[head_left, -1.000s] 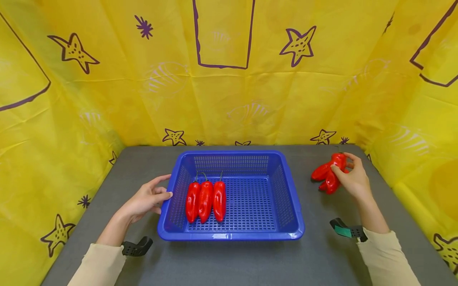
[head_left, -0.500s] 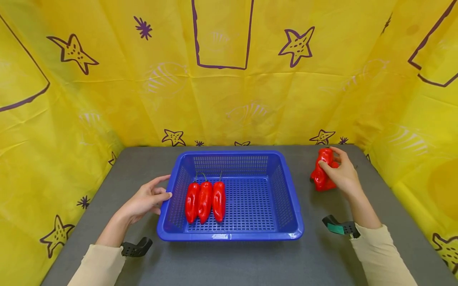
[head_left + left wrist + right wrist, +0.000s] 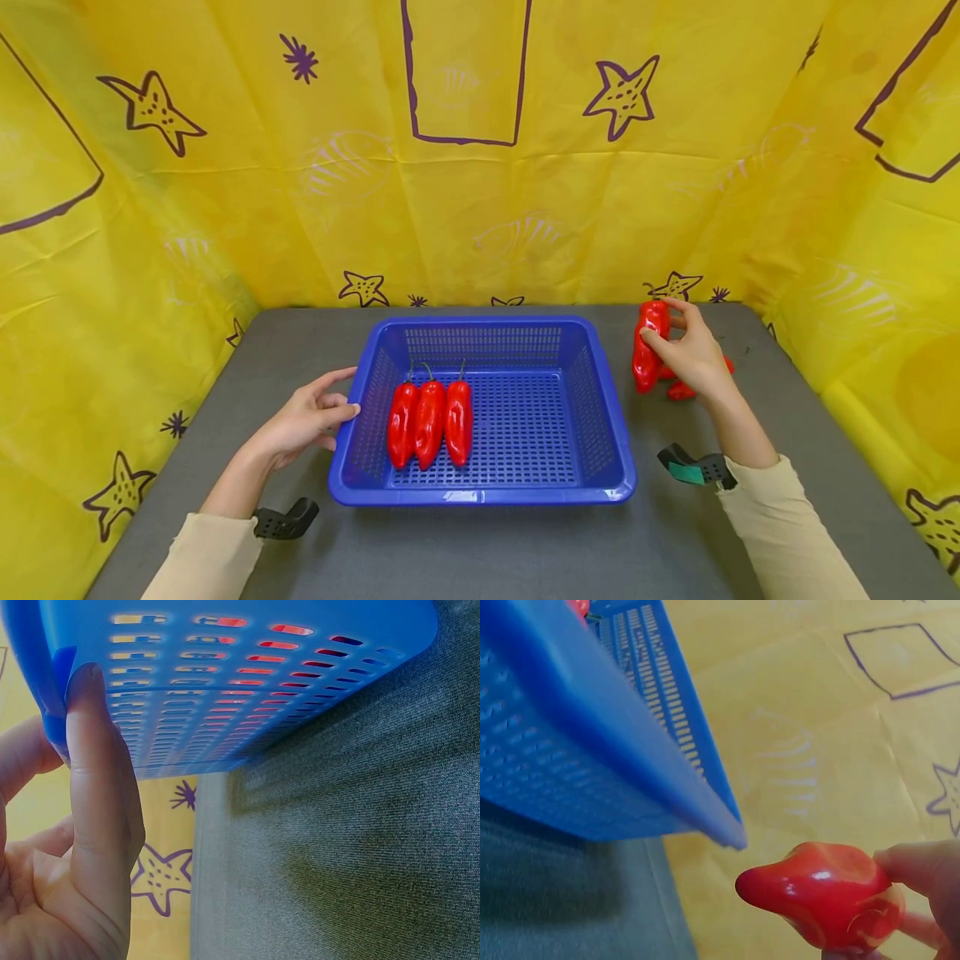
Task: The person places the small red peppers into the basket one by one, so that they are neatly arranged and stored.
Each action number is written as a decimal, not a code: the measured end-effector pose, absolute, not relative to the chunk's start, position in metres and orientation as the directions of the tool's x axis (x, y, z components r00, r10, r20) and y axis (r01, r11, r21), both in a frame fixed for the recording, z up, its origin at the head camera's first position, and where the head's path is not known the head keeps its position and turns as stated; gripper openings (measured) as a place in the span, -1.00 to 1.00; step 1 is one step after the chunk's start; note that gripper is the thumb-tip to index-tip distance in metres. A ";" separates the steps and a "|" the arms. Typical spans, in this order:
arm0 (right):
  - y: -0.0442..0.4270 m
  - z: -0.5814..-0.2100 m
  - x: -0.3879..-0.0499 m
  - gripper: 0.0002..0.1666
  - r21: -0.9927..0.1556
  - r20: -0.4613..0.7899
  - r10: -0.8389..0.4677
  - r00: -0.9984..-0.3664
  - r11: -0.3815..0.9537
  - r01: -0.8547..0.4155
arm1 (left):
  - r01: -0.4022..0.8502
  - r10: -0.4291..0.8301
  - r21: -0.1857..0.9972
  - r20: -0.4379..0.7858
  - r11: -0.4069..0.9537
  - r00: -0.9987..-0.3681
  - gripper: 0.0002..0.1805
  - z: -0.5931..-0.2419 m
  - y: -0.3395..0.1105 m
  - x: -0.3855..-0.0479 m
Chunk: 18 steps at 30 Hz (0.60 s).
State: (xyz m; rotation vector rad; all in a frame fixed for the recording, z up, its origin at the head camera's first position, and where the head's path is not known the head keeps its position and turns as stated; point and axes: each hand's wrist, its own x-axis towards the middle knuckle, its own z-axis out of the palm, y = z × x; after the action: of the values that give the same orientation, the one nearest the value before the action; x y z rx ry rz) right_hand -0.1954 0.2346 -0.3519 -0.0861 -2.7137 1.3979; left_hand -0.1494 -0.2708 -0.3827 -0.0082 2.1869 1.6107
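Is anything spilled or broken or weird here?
No, nothing stands out. Three peppers lie neatly side by side in the basket. The right hand holds a fourth pepper, and it looks whole. Loose peppers show by that hand, partly hidden, but not spilled.

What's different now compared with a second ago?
The right hand has carried a red pepper left, toward the blue basket, away from the loose peppers on the table. The left hand still holds the basket's rim, and the three peppers inside lie as before.
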 end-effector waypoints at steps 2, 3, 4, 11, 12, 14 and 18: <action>0.231 -0.350 -0.197 -0.17 -0.809 0.064 0.078 -0.995 0.588 -0.006 | -0.248 0.241 0.911 -0.335 0.328 -0.911 -0.19 -0.383 -0.271 -0.149; 0.229 -0.349 -0.198 -0.17 -0.807 0.070 0.071 -0.995 0.590 -0.014 | -0.248 0.242 0.912 -0.334 0.328 -0.911 -0.19 -0.383 -0.271 -0.149; 0.226 -0.349 -0.198 -0.17 -0.805 0.075 0.064 -0.995 0.593 -0.022 | -0.247 0.243 0.912 -0.334 0.327 -0.911 -0.19 -0.383 -0.271 -0.149; 0.214 -0.345 -0.204 -0.18 -0.801 0.093 0.021 -0.995 0.596 -0.062 | -0.247 0.250 0.915 -0.333 0.321 -0.909 -0.19 -0.383 -0.270 -0.149; 0.213 -0.344 -0.204 -0.18 -0.799 0.095 0.012 -0.995 0.598 -0.069 | -0.247 0.250 0.914 -0.333 0.321 -0.909 -0.19 -0.382 -0.270 -0.149; 0.209 -0.344 -0.205 -0.19 -0.791 0.103 -0.001 -0.995 0.607 -0.083 | -0.248 0.249 0.914 -0.334 0.321 -0.909 -0.19 -0.382 -0.270 -0.149; 0.202 -0.341 -0.205 -0.20 -0.779 0.119 -0.024 -0.993 0.617 -0.108 | -0.251 0.248 0.914 -0.336 0.320 -0.909 -0.19 -0.382 -0.270 -0.149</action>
State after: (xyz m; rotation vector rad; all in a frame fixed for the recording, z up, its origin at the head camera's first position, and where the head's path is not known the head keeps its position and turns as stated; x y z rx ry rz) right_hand -0.2050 0.2017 -0.3412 0.1119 -2.7374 1.3286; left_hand -0.1493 -0.2705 -0.3816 -0.0026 2.1751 1.6180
